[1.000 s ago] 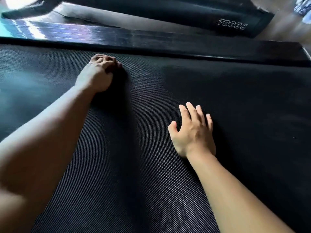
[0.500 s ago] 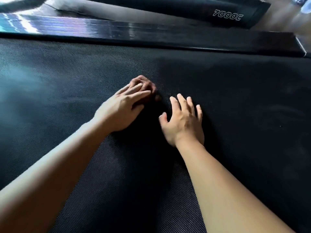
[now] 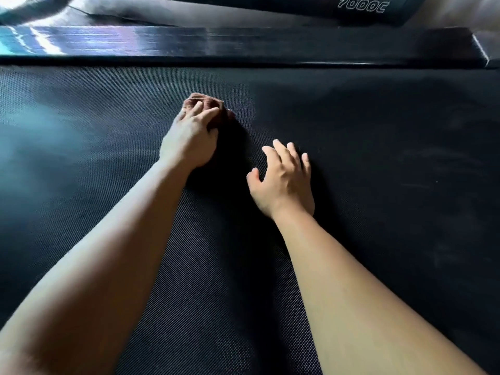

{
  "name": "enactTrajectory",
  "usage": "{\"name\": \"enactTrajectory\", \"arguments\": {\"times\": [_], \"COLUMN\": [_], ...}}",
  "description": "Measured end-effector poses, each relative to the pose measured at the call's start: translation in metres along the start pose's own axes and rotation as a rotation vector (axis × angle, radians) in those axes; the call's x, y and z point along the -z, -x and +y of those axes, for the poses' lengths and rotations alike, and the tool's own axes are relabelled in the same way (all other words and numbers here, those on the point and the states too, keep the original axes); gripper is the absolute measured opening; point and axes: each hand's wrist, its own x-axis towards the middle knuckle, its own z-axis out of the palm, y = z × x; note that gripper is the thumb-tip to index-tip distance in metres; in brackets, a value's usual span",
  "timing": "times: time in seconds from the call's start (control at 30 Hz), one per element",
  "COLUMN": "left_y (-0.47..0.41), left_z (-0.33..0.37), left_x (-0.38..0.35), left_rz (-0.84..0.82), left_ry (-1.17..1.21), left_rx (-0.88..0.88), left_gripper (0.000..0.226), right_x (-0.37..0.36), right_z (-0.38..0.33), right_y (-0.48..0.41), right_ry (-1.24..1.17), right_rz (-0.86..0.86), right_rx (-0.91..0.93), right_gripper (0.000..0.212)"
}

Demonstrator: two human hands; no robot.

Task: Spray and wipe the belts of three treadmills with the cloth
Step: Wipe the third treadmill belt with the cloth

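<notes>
The black textured treadmill belt (image 3: pixel 378 185) fills most of the view. A small bunched brown cloth (image 3: pixel 205 100) lies on it left of centre. My left hand (image 3: pixel 192 136) presses down on the cloth with its fingers laid over the top; the cloth shows beyond my fingertips. My right hand (image 3: pixel 284 180) rests on the bare belt just right of it, fingers spread and holding nothing. No spray bottle is in view.
A glossy black side rail (image 3: pixel 243 41) runs along the belt's far edge. Beyond it lies the deck of another treadmill marked 7000C (image 3: pixel 362 5). A bright reflection shows on the rail at far left.
My left hand swept the cloth from the far left of the belt toward the centre, then pushed it a little forward. My right hand stayed planted on the belt.
</notes>
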Motion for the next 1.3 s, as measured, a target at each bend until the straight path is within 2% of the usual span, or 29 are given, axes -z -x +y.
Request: {"name": "enactTrajectory", "arguments": {"times": [0.13,0.23,0.47,0.6,0.7,0.8,0.9,1.03,1.17,1.3], "left_y": [0.040,0.075,0.061,0.022,0.000,-0.006,-0.003,0.016,0.050,0.075], "left_z": [0.008,-0.011,-0.031,-0.010,0.024,0.082,0.137,0.179,0.160,0.108], "left_x": [0.005,0.017,0.025,0.008,-0.006,-0.020,-0.036,-0.051,-0.049,-0.032], "left_rz": [-0.069,-0.095,-0.020,0.019,0.039,0.047,0.037,-0.066,-0.090,-0.140], "left_ry": [0.054,0.037,0.025,-0.009,-0.012,0.017,0.052,0.028,0.059,0.050], "left_rx": [-0.246,-0.289,-0.139,0.071,0.118,0.040,-0.117,-0.308,-0.373,-0.301], "left_gripper": [0.054,0.055,0.052,0.054,0.056,0.050,0.043,0.055,0.053,0.060], "right_x": [0.001,0.004,0.018,0.040,0.064,0.080,0.080,0.072,0.072,0.070], "right_z": [0.005,0.007,0.024,0.059,0.090,0.123,0.140,0.143,0.143,0.143], "right_y": [0.001,0.002,0.009,-0.001,-0.011,-0.016,-0.011,-0.009,-0.009,-0.008], "right_ry": [-0.071,-0.074,-0.035,0.078,0.162,0.258,0.278,0.264,0.234,0.232], "right_rz": [0.032,0.011,-0.052,0.049,0.114,0.033,-0.055,-0.045,-0.003,0.015], "right_rx": [0.013,0.026,0.096,0.080,0.032,-0.051,-0.112,-0.116,-0.124,-0.120], "right_gripper": [0.052,0.053,0.052,0.051,0.052,0.052,0.053,0.053,0.052,0.052]}}
